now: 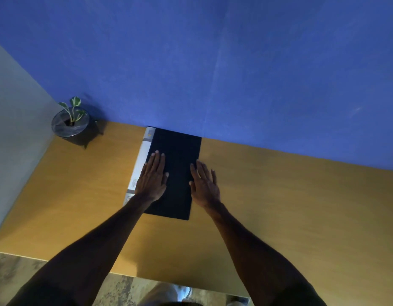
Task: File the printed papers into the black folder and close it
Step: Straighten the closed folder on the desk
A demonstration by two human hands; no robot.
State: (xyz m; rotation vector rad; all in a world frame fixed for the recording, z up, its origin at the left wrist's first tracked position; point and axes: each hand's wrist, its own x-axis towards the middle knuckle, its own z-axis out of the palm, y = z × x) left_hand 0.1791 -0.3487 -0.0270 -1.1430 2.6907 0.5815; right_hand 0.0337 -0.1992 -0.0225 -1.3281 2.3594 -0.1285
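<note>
— Folder (175, 173) position? And the room?
— It lay shut on the smooth wooden surface (279, 206), far edge against a blue wall (213, 62); a potted plant (70, 124) sat in the corner.
— Its look?
— Black, rectangular, matte, white spine leftward.
— Hands?
— 2 grips, left hand (152, 177) and right hand (204, 184), lay flat on its cover, fingers apart, clamping nothing.

The black folder (176, 173) lay closed on the wooden desk (279, 206), its far end against the blue wall (213, 62) and its white spine (140, 166) facing left. The left hand (152, 176) pressed flat on the cover near the spine, and the right hand (204, 183) lay flat over its right edge. A small potted plant (70, 123) stood in the far left corner.
</note>
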